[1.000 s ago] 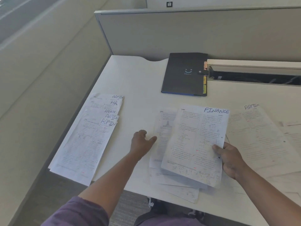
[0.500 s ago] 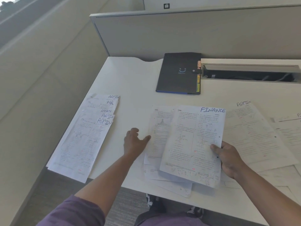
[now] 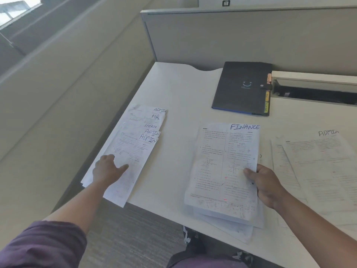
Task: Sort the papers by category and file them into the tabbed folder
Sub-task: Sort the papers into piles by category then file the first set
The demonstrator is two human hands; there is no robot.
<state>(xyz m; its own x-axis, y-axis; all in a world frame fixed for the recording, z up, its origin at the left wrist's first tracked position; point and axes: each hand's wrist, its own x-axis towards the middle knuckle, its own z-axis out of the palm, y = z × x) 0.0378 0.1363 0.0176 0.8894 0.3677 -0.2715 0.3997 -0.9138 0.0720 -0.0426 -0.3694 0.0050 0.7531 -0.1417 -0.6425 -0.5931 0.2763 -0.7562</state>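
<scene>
A fanned stack of sheets [image 3: 135,144] marked ADMIN, HR and SPORTS lies at the desk's left edge. My left hand [image 3: 107,169] rests on its lower part with the fingers spread. In the middle lies a pile topped by a sheet marked FINANCE [image 3: 224,167]; my right hand [image 3: 264,184] pinches its right edge, thumb on top. A sheet marked ADMIN [image 3: 324,163] lies on more papers at the right. The black tabbed folder [image 3: 241,88] lies closed at the back, coloured tabs on its right side.
The white desk [image 3: 179,113] ends close to my body, and both piles overhang its front edge. A grey partition [image 3: 251,33] stands behind it. An open cable tray [image 3: 316,91] runs to the right of the folder.
My left hand has left the middle pile and moved left onto the fanned stack. The FINANCE sheet now lies squared on the middle pile, still in my right hand. The view has swung left.
</scene>
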